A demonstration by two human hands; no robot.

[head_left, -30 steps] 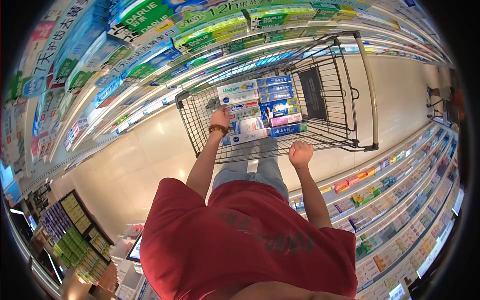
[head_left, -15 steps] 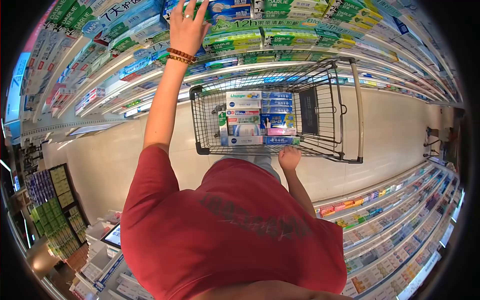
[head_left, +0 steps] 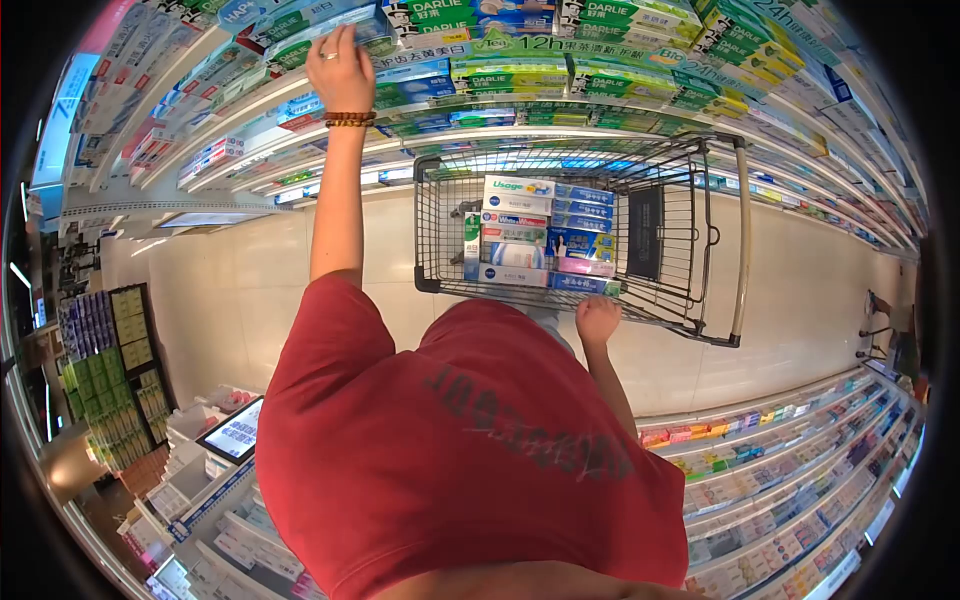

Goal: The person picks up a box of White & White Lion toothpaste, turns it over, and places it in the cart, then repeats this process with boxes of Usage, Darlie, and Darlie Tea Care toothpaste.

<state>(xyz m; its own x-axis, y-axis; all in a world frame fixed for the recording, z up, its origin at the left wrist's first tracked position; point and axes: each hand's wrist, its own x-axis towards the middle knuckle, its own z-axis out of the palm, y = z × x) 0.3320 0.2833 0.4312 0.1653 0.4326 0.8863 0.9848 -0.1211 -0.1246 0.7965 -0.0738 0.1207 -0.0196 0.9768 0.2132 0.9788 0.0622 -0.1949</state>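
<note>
My left hand (head_left: 343,72) reaches up to the toothpaste shelf, fingers slightly bent and apart over the front edge by a blue-green toothpaste box (head_left: 322,38). I see nothing held in it, though the fingertips overlap the boxes. My right hand (head_left: 598,320) is closed at the near side rim of the shopping cart (head_left: 690,325), its fingers partly hidden. Stacked in the cart are several toothpaste boxes, among them a white and green Usage box (head_left: 518,186), a blue box (head_left: 583,246) and a green and white box (head_left: 472,240) standing on end.
Green Darlie boxes (head_left: 505,76) fill the shelf right of my left hand. Behind me on the right, more shelves (head_left: 770,470) hold small packages. A display of green and purple packs (head_left: 95,400) stands at the left, with a tilted screen (head_left: 233,432) nearer me.
My left hand has shifted left and down along the shelf, its fingers less spread. The cart and my right hand appear further right in view, as the camera has also shifted.
</note>
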